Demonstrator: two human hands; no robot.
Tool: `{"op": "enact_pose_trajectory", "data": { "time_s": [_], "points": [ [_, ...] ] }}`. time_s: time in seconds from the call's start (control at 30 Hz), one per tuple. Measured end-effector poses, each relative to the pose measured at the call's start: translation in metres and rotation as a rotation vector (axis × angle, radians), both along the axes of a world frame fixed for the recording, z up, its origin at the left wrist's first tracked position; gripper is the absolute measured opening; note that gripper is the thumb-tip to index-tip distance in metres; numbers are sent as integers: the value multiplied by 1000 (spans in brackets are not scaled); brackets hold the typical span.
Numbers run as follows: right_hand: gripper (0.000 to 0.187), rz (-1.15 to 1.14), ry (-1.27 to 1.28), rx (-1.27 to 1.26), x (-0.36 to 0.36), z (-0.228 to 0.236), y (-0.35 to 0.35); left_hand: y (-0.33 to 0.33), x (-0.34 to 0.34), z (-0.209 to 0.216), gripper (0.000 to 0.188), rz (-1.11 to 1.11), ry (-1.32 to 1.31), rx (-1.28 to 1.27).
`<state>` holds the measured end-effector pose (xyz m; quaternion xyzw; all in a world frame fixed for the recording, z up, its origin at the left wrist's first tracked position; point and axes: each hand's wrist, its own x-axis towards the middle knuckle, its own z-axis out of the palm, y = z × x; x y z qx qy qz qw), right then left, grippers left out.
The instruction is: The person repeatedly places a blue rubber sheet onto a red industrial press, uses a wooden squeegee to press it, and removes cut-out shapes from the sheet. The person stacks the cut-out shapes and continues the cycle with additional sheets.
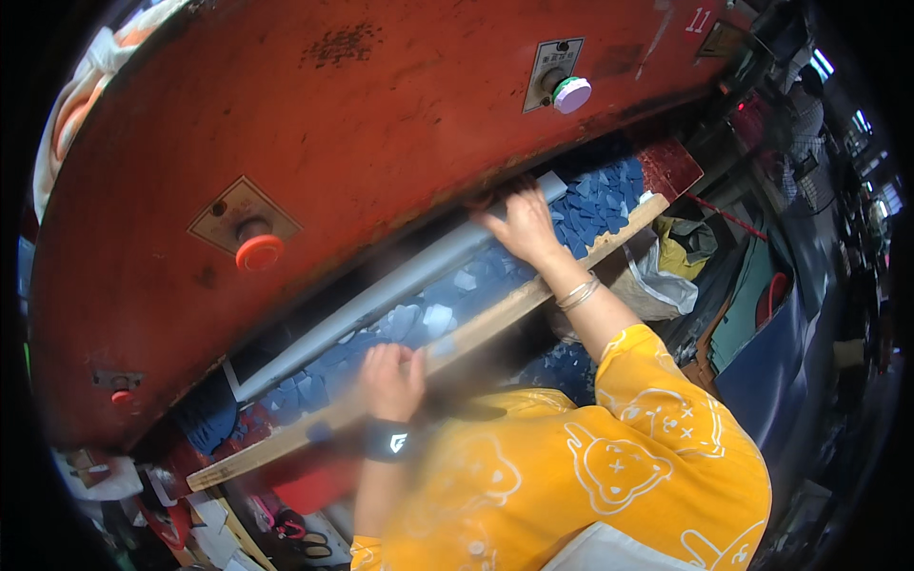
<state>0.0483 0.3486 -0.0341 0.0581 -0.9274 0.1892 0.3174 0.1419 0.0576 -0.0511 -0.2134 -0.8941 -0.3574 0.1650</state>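
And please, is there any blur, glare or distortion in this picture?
Head view: haze softens the left hand and nearby wooden bar; head view: the red panel looks bowed, corners black; head view: bright patches glare at the dim upper right.

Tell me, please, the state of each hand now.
Left hand: fingers curled near the wooden rail; any hold cannot be told.
Right hand: over the long grey bar; whether gripping cannot be told.
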Motion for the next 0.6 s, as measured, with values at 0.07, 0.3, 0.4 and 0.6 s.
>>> {"op": "enact_pose_trajectory", "data": {
  "time_s": [0.07, 0.3, 0.4, 0.6],
  "points": [
    [36, -44, -46, -73, -6, 2, -4, 0, 0, 0, 20, -4, -10, 10],
    [32, -136, -85, -116, -4, 12, -14, 0, -1, 1, 21, -21, 16, 3],
    [31, -194, -153, -190, -11, 12, -12, 1, -1, 0, 21, -24, 24, -3],
    [41, -227, -60, -111, -8, -7, -16, 0, -2, 0, 21, -29, 23, -18]
  ]
}}
